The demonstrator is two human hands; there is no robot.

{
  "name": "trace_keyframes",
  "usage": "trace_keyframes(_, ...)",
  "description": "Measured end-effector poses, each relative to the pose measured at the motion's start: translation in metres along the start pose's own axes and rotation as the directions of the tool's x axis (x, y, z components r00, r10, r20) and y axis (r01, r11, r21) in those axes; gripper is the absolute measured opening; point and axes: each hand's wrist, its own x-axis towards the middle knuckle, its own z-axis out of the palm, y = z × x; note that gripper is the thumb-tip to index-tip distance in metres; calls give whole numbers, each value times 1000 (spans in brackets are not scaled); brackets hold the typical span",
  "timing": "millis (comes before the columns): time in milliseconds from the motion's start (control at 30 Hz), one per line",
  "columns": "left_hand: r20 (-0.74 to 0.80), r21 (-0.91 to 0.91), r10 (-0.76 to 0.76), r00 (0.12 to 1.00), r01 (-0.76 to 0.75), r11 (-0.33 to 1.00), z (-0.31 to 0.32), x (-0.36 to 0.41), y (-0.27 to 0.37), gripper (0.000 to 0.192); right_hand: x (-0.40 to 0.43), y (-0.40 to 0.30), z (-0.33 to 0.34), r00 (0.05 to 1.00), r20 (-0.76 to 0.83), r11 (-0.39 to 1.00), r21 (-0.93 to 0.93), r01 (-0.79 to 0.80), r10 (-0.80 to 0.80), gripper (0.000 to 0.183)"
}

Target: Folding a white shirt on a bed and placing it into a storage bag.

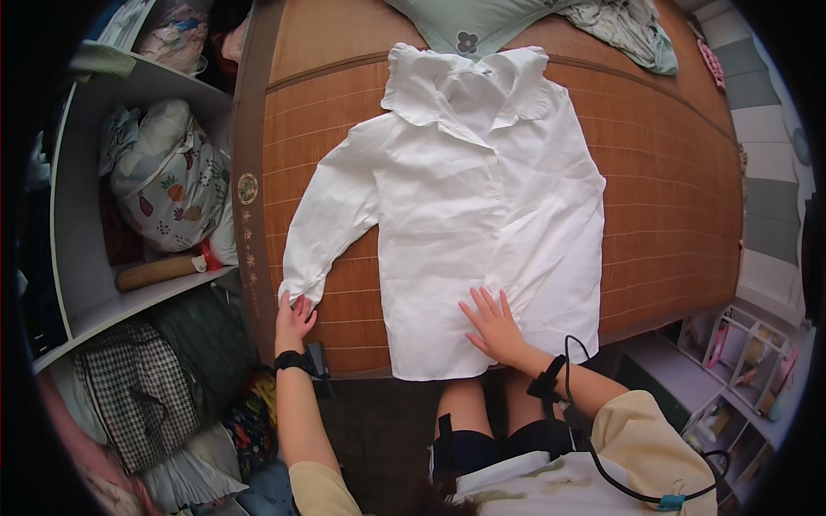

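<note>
A white long-sleeved blouse [439,213] lies front up on the bed, its wide ruffled collar [413,90] pointing away from me. The sleeve on the left [335,200] is spread outward and bends down towards me. At its cuff [298,284] is my left hand [297,317], fingers touching the fabric; whether they pinch it is unclear. My right hand [495,327] rests palm down near the blouse's lower hem, fingers apart, holding nothing. On the right side no sleeve shows spread out, and diagonal creases cross the front there.
A brown slatted mat [664,193] covers the bed. Beyond the collar lie a pale green pillow [445,19] and crumpled printed cloth [623,32]. Left stands an open shelf [145,316] with a stuffed fruit-print bag [171,200]. A white storage rack [723,387] stands right.
</note>
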Motion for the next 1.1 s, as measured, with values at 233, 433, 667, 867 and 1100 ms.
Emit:
trace_keyframes(233, -335, 14, 715, 613, -756, 654, 12, -1, 1, 26, 57, 11, -25, 959, -226, 976, 170, -135, 172, 59)
trace_keyframes(433, -77, 76, 951, 300, -949, 306, -15, -59, 29, 35, 81, 22, -29, 892, -367, 940, 306, -153, 265, 53)
trace_keyframes(667, 12, 608, 448, 894, -362, 706, -110, 15, -7, 31, 70, 16, 6, 912, -278, 930, 295, -219, 302, 50)
trace_keyframes(867, 0, 502, 583, 813, -504, 703, -90, 36, 12, 26, 58, 4, 3, 938, -256, 965, 177, -194, 236, 49)
trace_keyframes(1100, -3, -53, 852, 523, -851, 522, -67, 23, 81, 27, 131, -21, -1, 923, -374, 978, 208, -12, 91, 50)
